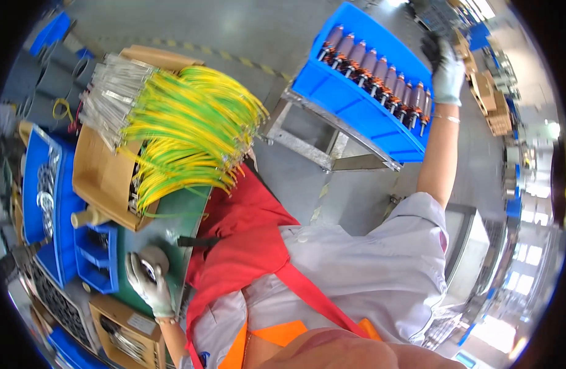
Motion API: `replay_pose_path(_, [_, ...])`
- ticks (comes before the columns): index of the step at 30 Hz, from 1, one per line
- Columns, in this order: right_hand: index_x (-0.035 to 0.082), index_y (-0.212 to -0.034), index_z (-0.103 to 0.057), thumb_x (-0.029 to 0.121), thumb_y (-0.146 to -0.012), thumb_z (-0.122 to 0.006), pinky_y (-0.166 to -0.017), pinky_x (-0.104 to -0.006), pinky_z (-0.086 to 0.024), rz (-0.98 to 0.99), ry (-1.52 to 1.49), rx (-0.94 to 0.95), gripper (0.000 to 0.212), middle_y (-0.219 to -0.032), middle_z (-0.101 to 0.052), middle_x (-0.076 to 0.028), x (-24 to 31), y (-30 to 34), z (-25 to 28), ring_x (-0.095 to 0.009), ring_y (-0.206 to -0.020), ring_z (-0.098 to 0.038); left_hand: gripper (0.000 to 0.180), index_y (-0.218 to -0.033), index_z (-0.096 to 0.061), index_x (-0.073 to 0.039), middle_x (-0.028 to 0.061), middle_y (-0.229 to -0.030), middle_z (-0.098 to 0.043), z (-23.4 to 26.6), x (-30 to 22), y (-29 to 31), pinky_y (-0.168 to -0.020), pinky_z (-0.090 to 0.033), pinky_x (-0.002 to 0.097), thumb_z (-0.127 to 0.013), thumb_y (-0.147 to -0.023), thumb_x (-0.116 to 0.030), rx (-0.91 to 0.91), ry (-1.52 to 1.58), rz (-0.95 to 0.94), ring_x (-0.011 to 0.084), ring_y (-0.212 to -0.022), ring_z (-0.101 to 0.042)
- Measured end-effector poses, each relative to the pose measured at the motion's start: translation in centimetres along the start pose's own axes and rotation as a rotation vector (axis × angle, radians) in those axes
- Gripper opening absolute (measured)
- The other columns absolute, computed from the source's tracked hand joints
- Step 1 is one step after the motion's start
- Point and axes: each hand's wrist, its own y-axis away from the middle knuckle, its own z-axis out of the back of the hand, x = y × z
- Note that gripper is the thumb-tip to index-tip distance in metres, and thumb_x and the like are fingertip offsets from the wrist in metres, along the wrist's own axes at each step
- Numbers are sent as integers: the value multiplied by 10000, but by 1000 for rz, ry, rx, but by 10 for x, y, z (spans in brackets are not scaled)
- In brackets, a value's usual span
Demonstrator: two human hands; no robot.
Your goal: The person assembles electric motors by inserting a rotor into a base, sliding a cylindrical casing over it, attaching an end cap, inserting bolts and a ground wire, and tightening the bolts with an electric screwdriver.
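1. The left hand [149, 289], in a pale glove, is over the green bench top [188, 208], beside a grey round piece [155, 258]. A shiny curved edge shows between thumb and fingers; the fingers are slightly bent, and I cannot tell whether they grasp it.
2. The right hand [446, 71], in a grey glove with dark fingers, is raised at the right end of a blue plastic bin [350, 104]. Whether the fingers are clenched on its rim or released, I cannot tell.
3. That bin sits tilted in view on a metal stand [304, 150]. Inside, motor armatures [368, 63] lie side by side in a row, shafts toward the wearer, with copper-coloured windings.
4. On the bench, a thick bundle of yellow-green wires [191, 111] lies across an open cardboard box [102, 166]; clear plastic sleeves [111, 92] are at its left end.
5. A smaller blue bin [95, 273] stands left of the left hand.
6. A lower cardboard box [120, 312], holding slender metal parts [128, 345], bears a white label [140, 323]; its print is too small to read.
7. The wearer has a red apron [234, 258] over a grey shirt [369, 258].
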Motion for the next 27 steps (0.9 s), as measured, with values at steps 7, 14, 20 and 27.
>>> replay_pose_path(7, [102,-1211,-681,210,-966,-535,-865,-367,-553,86,1189,1001,305,-1091,-718,-156,-166,34,-3,-292,-1021,-692,703,-1451,-441,-17,208,-1511,-396,4,-3,-2,-1119,-332,483,-666,-903,-394,31,48,-13,400,-1367,-397])
replay_pose_path(14, [154,-1391,-534,15,-886,-558,-1039,-395,-474,-205,1224,1027,525,-1356,-581,-182,-173,31,-74,-347,-1233,-581,663,-1424,-438,33,232,-1513,-392,24,-32,12,-1158,-265,547,-576,-977,-437,-365,11,-61,414,-1413,-352])
replay_pose_path(20, [175,-703,-469,255,-986,-566,-395,-256,-276,-977,-285,126,310,-566,-410,58,-214,11,-65,-81,-428,-337,323,-1214,-610,12,198,-1269,-616,6,-61,-3,-1123,-319,577,-561,-979,-204,-380,107,-367,406,-1224,-547])
replay_pose_path(27, [143,-865,-464,188,-1002,-547,-385,-236,-219,-653,-502,274,167,-548,-349,83,-73,74,-65,-49,-407,-299,276,-1113,-653,14,189,-1172,-657,3,-139,-47,-1047,-425,528,-621,-873,-120,-129,473,-541,398,-1147,-603])
